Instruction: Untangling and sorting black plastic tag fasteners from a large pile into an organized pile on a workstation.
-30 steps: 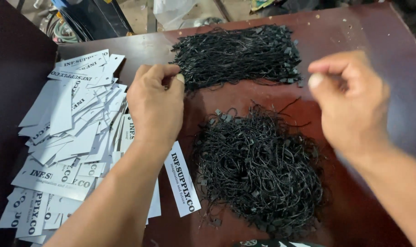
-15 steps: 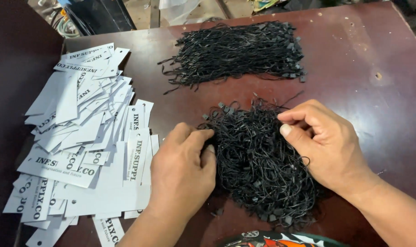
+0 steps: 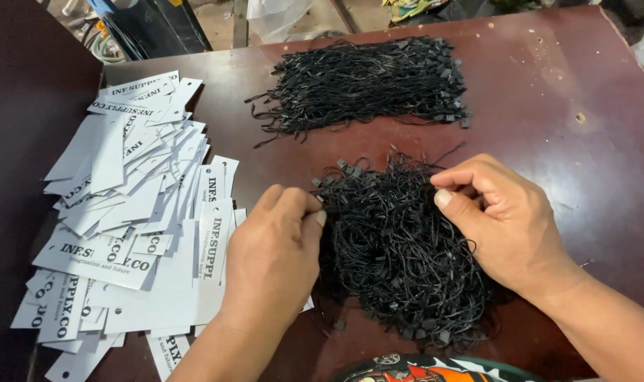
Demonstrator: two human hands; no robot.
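At lower centre of the frame, the left hand [image 3: 272, 262] and right hand [image 3: 502, 223] pinch strands at either edge of a tangled heap of black string loops [image 3: 400, 258] on the dark red-brown wooden table [image 3: 584, 141]; white rectangular paper tags [image 3: 134, 226] lie at left.

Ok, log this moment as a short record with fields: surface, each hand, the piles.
surface: dark red-brown table, scuffed
left hand: fingers pinched at the left edge of the near tangled pile of black cords
right hand: fingers curled on the right side of the same pile
far pile: neater bundle of black cords, apart from the hands
left side: loose heap of white card tags with black print, partly under the left hand
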